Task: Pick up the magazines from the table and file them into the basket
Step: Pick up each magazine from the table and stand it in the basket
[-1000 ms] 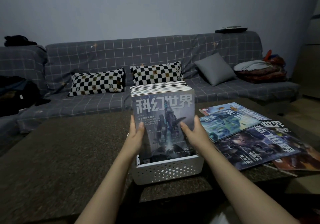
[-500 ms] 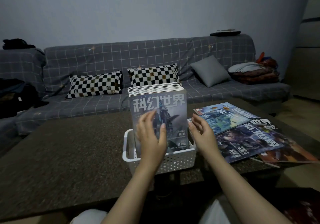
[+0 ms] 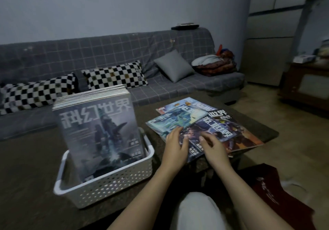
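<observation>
Most of the job looks done: a thick row of magazines [image 3: 99, 128] stands upright in the white perforated basket [image 3: 106, 181] on the near-left of the surface [image 3: 32, 158], front cover facing us. What's left, as far as we see, is a fanned pile of loose magazines [image 3: 210, 123] lying flat to the right of the basket, maybe four or five, overlapping, exact count unclear. Both our hands are on that pile: left hand [image 3: 176, 144] flat, fingers spread over the teal-covered issue [image 3: 179, 121] and the dark-covered issue [image 3: 210, 133]; right hand [image 3: 213, 146] just beside it on the dark cover, fingers loosely spread. Neither is clamped on anything yet, both open, close together. We judge the step as reaching for the next magazine. Sofa [image 3: 124, 55] far behind, irrelevant.
</observation>
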`<state>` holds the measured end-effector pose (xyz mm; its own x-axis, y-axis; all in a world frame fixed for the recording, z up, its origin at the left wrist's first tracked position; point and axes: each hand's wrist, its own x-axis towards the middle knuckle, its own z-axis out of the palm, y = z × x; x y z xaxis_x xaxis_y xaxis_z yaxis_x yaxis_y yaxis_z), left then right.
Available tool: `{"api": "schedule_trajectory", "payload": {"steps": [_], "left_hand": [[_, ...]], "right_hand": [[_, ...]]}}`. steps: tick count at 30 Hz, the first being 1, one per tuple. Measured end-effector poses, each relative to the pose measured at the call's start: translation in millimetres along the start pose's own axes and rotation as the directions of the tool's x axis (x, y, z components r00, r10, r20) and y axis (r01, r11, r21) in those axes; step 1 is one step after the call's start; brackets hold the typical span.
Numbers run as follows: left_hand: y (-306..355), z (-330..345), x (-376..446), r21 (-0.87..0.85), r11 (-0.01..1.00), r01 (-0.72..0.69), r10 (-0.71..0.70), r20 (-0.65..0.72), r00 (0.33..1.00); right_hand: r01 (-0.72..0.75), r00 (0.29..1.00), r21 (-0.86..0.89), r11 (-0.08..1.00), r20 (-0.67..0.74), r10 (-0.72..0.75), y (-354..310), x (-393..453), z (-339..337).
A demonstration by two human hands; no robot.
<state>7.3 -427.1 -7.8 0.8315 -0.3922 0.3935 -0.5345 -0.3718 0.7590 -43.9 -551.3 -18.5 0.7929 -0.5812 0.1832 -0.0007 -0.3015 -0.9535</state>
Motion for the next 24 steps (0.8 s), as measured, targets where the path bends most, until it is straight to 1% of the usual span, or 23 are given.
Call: {"api": "schedule_trajectory", "payload": {"steps": [3, 5, 7, 9, 11, 13, 16, 18, 20, 22, 23, 24], "left_hand": [[-18.3, 31.7, 22.8, 0.067, 0.995, 0.072, -0.075, 0.048, 0.996], [-34.1, 44.8, 41.3, 0.13, 0.986, 0.102, -0.108, 0.036, 0.993], [-51.1, 55.0, 62.2, 0.229, 0.966, 0.12, -0.131, 0.034, 0.991], [-66.6, 62.5, 82.0, 0.37, 0.917, 0.151, -0.188, 0.066, 0.98], [-77.7, 67.8, 93.6, 0.528, 0.836, 0.15, -0.243, 0.111, 0.964], [-82.1, 71.7, 95.5, 0.597, 0.794, 0.113, -0.24, 0.137, 0.961], [-74.2, 76.0, 81.9, 0.634, 0.773, 0.033, -0.151, 0.133, 0.979], [-63.7, 76.5, 67.1, 0.641, 0.767, -0.015, -0.059, 0.094, 0.994], [-54.8, 74.5, 58.9, 0.581, 0.812, -0.052, 0.029, 0.048, 0.998], [-51.9, 69.3, 62.5, 0.434, 0.9, -0.033, 0.031, 0.011, 0.999], [-53.7, 67.0, 67.7, 0.388, 0.922, -0.012, 0.011, 0.005, 1.0], [-56.8, 65.7, 73.7, 0.397, 0.918, 0.006, -0.011, 0.01, 1.0]], "right_hand": [[-0.075, 0.997, -0.044, 0.996, 0.031, 0.076, 21.6, 16.0, -8.1], [-0.1, 0.994, -0.049, 0.994, 0.049, 0.103, 30.7, 27.0, -9.5], [-0.099, 0.992, -0.095, 0.991, 0.068, 0.105, 38.1, 37.4, -9.2], [-0.075, 0.991, -0.155, 0.985, 0.098, 0.091, 45.2, 45.3, -7.3], [-0.025, 0.992, -0.226, 0.974, 0.114, 0.052, 50.9, 48.6, -5.2], [0.01, 0.995, -0.248, 0.969, 0.096, 0.014, 55.1, 51.6, -4.0], [-0.015, 0.996, -0.222, 0.975, 0.08, 0.033, 57.0, 56.8, -4.0], [-0.05, 0.995, -0.212, 0.976, 0.075, 0.068, 55.5, 59.7, -4.2], [-0.067, 0.996, -0.225, 0.972, 0.035, 0.077, 53.5, 60.8, -6.3], [-0.047, 0.999, -0.265, 0.963, -0.015, 0.045, 52.4, 61.6, -8.5], [-0.025, 1.0, -0.313, 0.949, -0.018, 0.02, 52.3, 62.4, -8.6], [0.002, 1.0, -0.373, 0.928, -0.001, -0.003, 52.4, 63.4, -7.8]]}}
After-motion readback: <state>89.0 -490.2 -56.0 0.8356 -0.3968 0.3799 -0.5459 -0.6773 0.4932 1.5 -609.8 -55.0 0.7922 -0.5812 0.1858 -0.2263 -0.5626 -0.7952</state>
